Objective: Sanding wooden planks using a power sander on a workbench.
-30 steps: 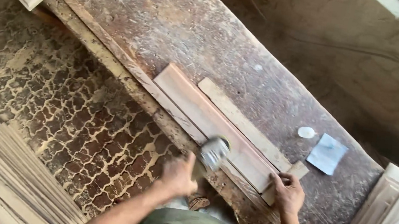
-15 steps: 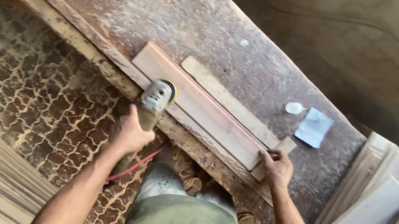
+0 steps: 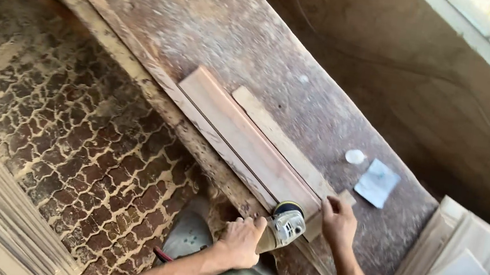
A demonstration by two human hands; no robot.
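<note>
In the head view, the left hand (image 3: 241, 241) is wrapped tight around the body of an angle grinder (image 3: 285, 222), whose disc head sits on the near end of a long reddish wooden plank (image 3: 245, 139). The plank lies along the near edge of the dusty workbench (image 3: 213, 13), its long axis running diagonally from that end up and away to the left. The right hand (image 3: 339, 223) rests with fingers spread and pressed flat on the same end of the plank, just beside the grinder, so both hands crowd one end and the whole length stretches off to the person's left. A paler strip (image 3: 278, 138) lies alongside the plank toward the bench's far edge. A sheet of sandpaper (image 3: 378, 182) and a small white disc (image 3: 355, 156) lie near the bench's right end.
</note>
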